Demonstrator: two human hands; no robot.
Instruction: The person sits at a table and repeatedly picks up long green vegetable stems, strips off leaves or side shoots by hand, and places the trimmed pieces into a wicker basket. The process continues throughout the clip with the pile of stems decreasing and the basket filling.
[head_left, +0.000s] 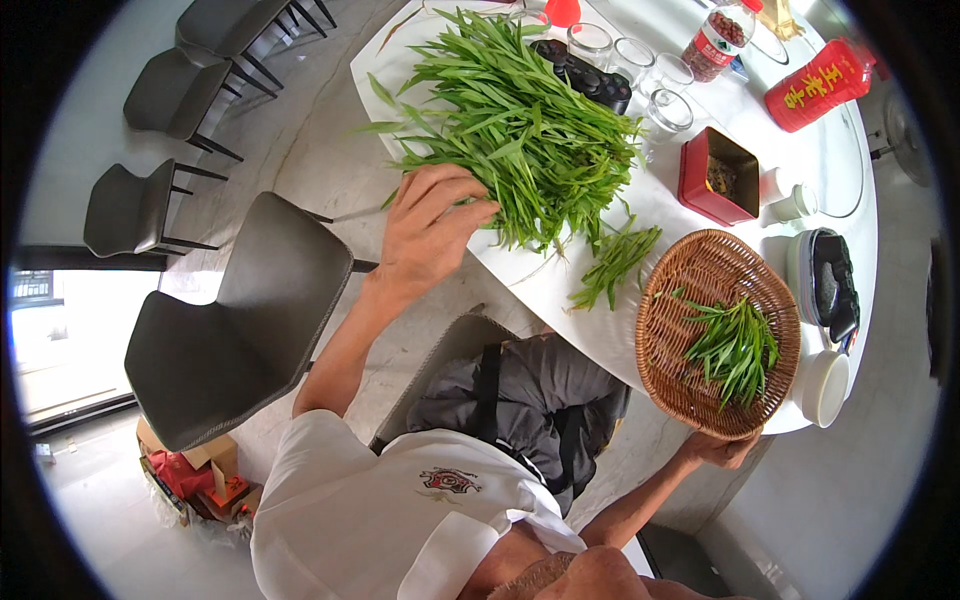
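A large heap of long-leaved green vegetable stalks lies over the left part of the white table. My left hand is at the heap's near left edge, fingers curled and fingertips against the leaves. Whether a stalk is pinched there cannot be made out. Beside the heap's near end lies a small bunch of trimmed stems. An oval brown wicker basket at the table's near right edge contains a small pile of green leaves. My right hand grips the basket's near rim, partly hidden under it.
Behind the heap are a black game controller and several glass jars. A red square tin, a red bottle and a plastic bottle of reddish nuts or beans stand farther right. A grey chair is at my left.
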